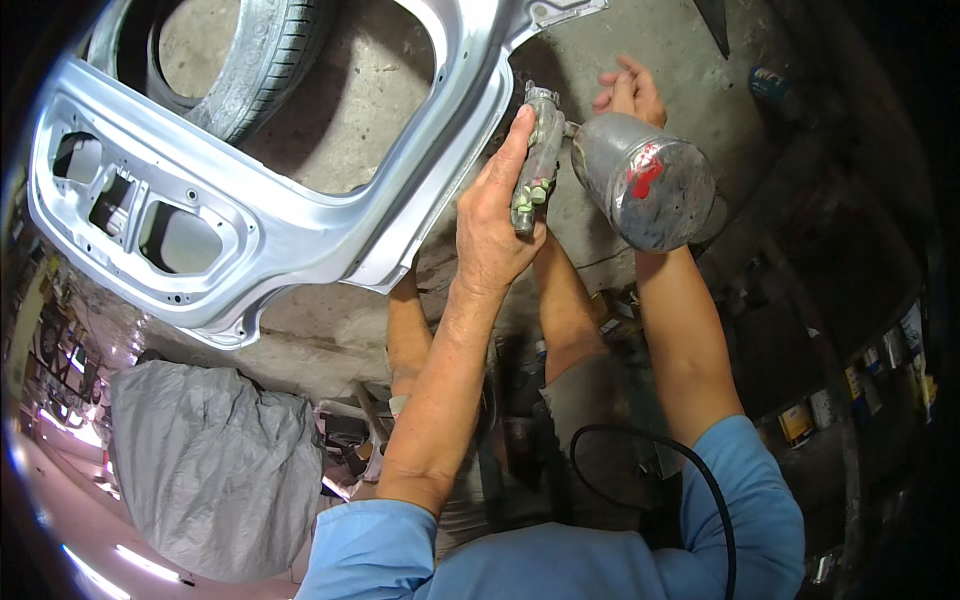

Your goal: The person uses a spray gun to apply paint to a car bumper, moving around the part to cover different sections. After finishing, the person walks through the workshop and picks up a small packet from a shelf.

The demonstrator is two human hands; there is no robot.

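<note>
My left hand (pixel 490 215) grips a paint spray gun (pixel 541 160), its worn metal body smeared with pale green. A round grey metal paint cup (pixel 655 185) with a red smear on its end joins the gun's right side. Past the cup, my right hand (pixel 637 92) shows with its fingers apart and nothing seen in them. The cup hides that hand's wrist and part of its palm. Left of the gun is a silver car body panel (pixel 260 210) with window and lamp cutouts, apart from both hands.
A tyre (pixel 270 75) lies behind the panel on the concrete floor (pixel 340 345). A grey cover (pixel 215 460) drapes over something at lower left. A black cable (pixel 715 490) loops by my right arm. Several cans and boxes (pixel 797 424) stand in the dark at right.
</note>
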